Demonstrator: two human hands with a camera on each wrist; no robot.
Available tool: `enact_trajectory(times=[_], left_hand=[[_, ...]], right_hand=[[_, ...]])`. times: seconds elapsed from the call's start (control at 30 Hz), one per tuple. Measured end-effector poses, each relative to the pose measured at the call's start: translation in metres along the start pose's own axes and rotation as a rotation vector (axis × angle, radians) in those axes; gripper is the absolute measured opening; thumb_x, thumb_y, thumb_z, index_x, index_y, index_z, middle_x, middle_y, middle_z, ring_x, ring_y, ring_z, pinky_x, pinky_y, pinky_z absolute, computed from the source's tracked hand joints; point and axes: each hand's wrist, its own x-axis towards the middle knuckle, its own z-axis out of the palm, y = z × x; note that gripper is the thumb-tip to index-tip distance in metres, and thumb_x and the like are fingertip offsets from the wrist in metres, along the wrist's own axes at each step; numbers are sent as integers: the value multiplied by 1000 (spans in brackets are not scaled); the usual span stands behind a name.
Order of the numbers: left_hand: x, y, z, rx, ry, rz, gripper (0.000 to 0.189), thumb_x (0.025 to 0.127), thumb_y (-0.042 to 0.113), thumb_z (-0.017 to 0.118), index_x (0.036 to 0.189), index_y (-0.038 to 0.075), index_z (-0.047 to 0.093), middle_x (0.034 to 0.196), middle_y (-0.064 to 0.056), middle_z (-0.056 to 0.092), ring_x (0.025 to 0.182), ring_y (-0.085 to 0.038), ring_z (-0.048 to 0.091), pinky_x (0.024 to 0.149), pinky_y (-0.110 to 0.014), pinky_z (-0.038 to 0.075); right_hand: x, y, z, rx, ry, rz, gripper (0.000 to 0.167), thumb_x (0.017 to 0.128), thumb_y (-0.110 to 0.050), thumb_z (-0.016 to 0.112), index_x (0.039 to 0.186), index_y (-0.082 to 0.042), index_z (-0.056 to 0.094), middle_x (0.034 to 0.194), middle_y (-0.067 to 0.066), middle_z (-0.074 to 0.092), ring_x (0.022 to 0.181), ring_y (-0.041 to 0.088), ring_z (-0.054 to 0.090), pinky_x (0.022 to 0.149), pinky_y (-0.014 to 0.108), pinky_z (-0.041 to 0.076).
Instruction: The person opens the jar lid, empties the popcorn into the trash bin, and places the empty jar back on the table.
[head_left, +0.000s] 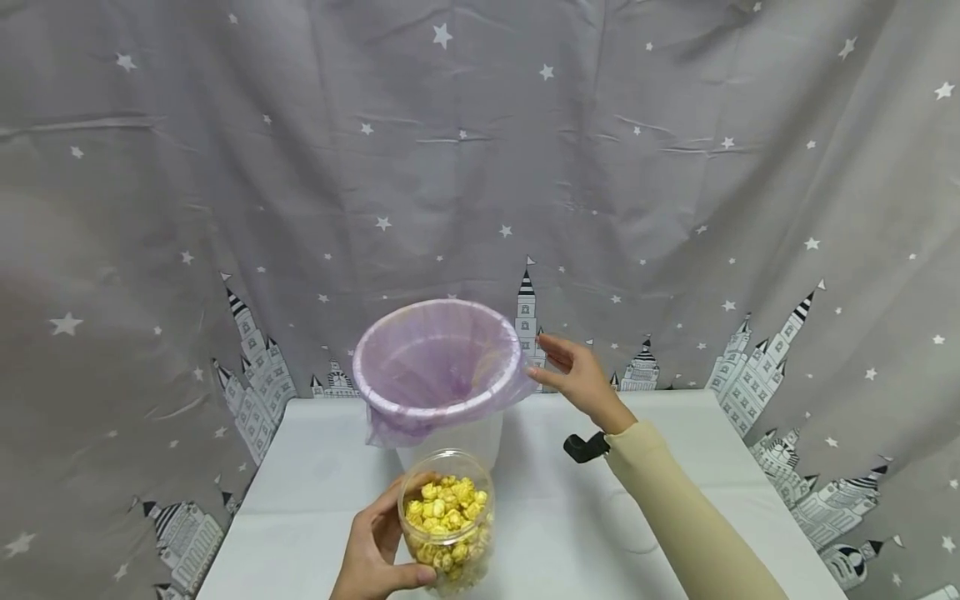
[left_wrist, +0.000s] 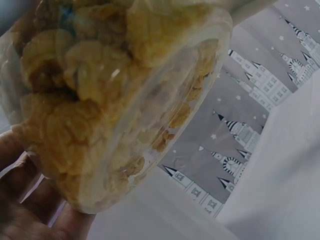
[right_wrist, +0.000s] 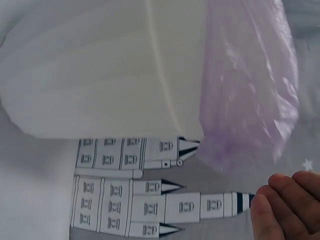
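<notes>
My left hand (head_left: 377, 546) grips a clear round plastic jar (head_left: 457, 550) full of yellow popcorn (head_left: 444, 504), its mouth uncovered, in front of a bin. In the left wrist view the jar (left_wrist: 95, 115) is tilted, its base ring showing, with fingers around its side. The white, translucent bin (head_left: 480, 442) has a purple plastic bag (head_left: 420, 354) lining it and folded over its rim. Beside the rim's right side, my right hand (head_left: 576, 377) is held with relaxed fingers and nothing in them. From the right wrist, these fingers (right_wrist: 285, 200) appear just below the bag's hanging edge (right_wrist: 250, 100).
A white table (head_left: 322, 475) carries the bin. Behind and around it hangs a grey curtain (head_left: 450, 183) with stars and castles. A black strap-like piece (head_left: 585, 448) shows at my right wrist, below the beige sleeve (head_left: 675, 508).
</notes>
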Motion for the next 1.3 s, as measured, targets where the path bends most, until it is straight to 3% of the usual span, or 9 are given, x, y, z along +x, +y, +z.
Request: enact_trajectory(times=[0.27,0.53,0.83,1.03,1.3], left_hand=[[-1,5,-2,21,9,36,82,80,1,90,151,-8,49,151,-32,49,143,-27,50,119,-30,41],[-2,12,-9,35,22,80,84,78,-4,90,150,-12,47,145,-33,52,137,-32,54,118,-30,43],[-3,24,-24,86,88,2,85,74,-12,87,150,-7,50,146,-31,52,135,-31,55,117,-29,43],[0,43,-40,140,160,-13,86,72,-20,82,150,-8,49,151,-32,49,141,-28,51,119,-27,40],[19,77,-77,243,232,32,88,72,-27,77,152,-10,45,152,-17,55,138,-20,53,116,-23,40]], right_hand=[[13,1,10,36,14,23,66,95,-9,79,149,12,47,152,29,51,142,42,50,117,44,44],[16,-1,15,27,46,82,65,93,-14,82,149,5,53,141,27,62,124,39,66,91,34,62],[18,1,20,31,86,82,63,93,-13,82,147,5,56,124,24,69,104,28,71,80,23,61],[21,0,27,34,110,75,61,92,-10,83,145,6,57,119,22,68,96,20,65,78,17,57],[26,-1,39,46,119,84,61,92,-10,83,145,6,58,114,20,68,92,18,60,73,15,54]])
